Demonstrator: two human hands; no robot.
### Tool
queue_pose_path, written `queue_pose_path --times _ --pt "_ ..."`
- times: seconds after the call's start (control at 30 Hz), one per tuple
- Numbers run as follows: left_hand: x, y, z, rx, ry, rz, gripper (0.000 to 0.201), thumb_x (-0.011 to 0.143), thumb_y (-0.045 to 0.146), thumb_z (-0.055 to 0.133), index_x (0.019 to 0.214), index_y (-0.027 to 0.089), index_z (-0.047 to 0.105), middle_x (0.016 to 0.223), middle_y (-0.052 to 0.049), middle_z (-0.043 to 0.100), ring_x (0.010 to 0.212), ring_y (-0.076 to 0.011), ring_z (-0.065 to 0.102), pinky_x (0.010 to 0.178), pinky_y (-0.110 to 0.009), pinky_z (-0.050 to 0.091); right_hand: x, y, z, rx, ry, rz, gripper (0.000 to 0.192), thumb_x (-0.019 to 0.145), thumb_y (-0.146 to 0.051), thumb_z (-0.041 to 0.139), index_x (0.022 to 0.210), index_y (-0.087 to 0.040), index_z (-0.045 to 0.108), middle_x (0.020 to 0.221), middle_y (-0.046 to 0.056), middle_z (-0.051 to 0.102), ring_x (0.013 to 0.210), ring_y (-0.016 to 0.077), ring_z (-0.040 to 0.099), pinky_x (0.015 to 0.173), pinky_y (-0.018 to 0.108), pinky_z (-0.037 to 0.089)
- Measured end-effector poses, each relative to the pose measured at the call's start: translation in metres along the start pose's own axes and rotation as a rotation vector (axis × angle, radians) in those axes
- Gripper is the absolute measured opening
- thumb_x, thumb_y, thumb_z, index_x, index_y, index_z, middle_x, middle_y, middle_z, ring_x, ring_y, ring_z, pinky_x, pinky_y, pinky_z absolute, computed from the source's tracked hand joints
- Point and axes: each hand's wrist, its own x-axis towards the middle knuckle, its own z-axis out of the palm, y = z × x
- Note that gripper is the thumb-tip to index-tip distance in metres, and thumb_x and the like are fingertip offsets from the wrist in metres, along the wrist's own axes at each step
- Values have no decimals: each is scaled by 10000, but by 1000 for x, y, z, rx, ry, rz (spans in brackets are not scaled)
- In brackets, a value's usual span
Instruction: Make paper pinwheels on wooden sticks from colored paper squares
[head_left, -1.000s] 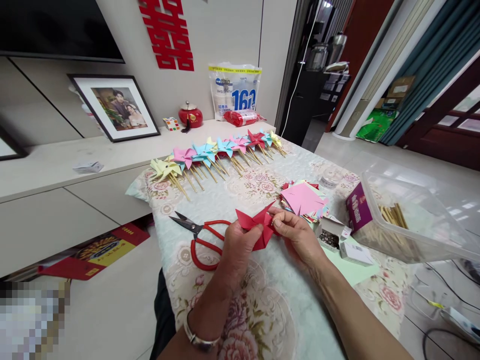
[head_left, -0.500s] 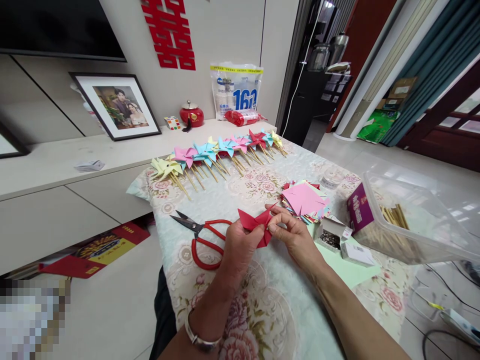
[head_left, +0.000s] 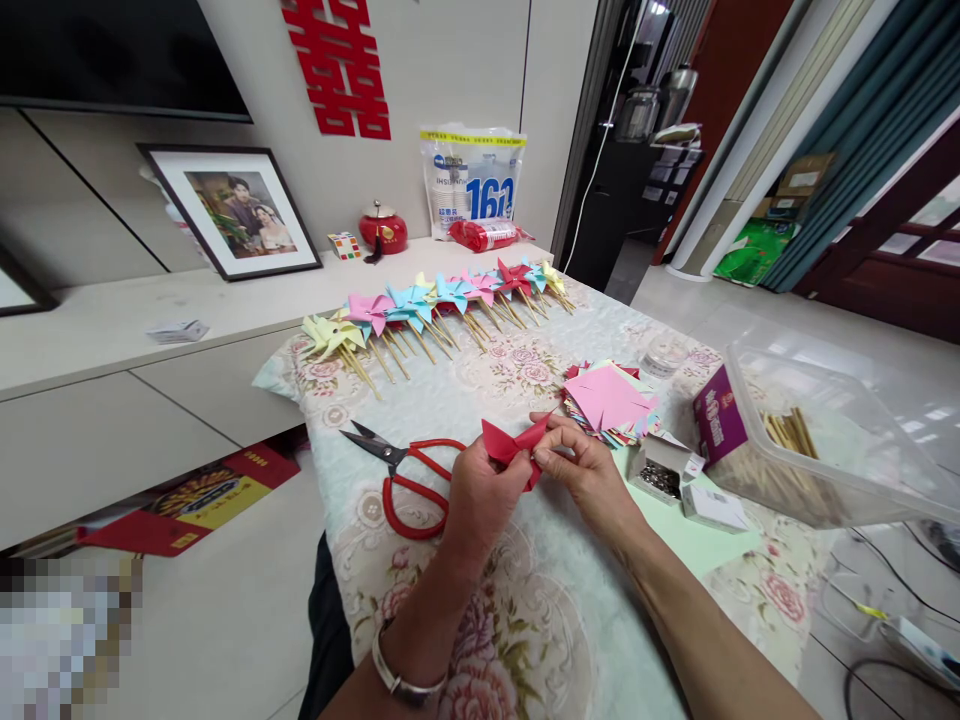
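Note:
Both my hands hold a folded red paper piece (head_left: 508,446) just above the flowered tablecloth (head_left: 540,610). My left hand (head_left: 480,497) grips its lower left side with thumb on top. My right hand (head_left: 581,470) pinches its right flap toward the middle. Red-handled scissors (head_left: 405,475) lie shut on the cloth just left of my left hand. A stack of cut coloured paper squares (head_left: 609,402), pink on top, sits behind my right hand. A small open box of pins (head_left: 660,468) lies to the right of my right hand.
A row of finished paper pinwheels on wooden sticks (head_left: 435,305) lies along the far table edge. A clear plastic tub (head_left: 832,440) with sticks and a purple box stands at right. A low white cabinet (head_left: 112,340) with a framed photo (head_left: 232,212) runs along the left.
The red paper has been folded tighter and drawn a little lower and toward me. My right fingers have moved its flap inward toward the centre.

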Motion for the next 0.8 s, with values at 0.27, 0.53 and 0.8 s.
queue_pose_path --times 0.27,0.53,0.8 --pt "-1 2 0 -5 1 -11 181 659 315 691 590 175 598 501 66 463 497 -98 381 477 -217 326 1 5 1 7 26 -8 164 746 -380 766 696 -233 713 1156 102 674 1219 301 551 962 420 429" --pt "1 0 0 -49 -23 -27 181 663 333 693 631 163 640 523 51 507 509 -108 422 492 -219 353 1 3 0 -29 20 -18 177 756 -390 753 689 -235 699 1175 97 666 1184 300 568 994 434 401" --pt "1 -5 1 58 17 12 182 671 315 691 599 186 585 518 63 460 514 -108 386 483 -224 318 2 4 -1 -79 -4 -57 152 786 -355 729 692 -236 715 1183 91 671 1215 293 550 1057 442 341"
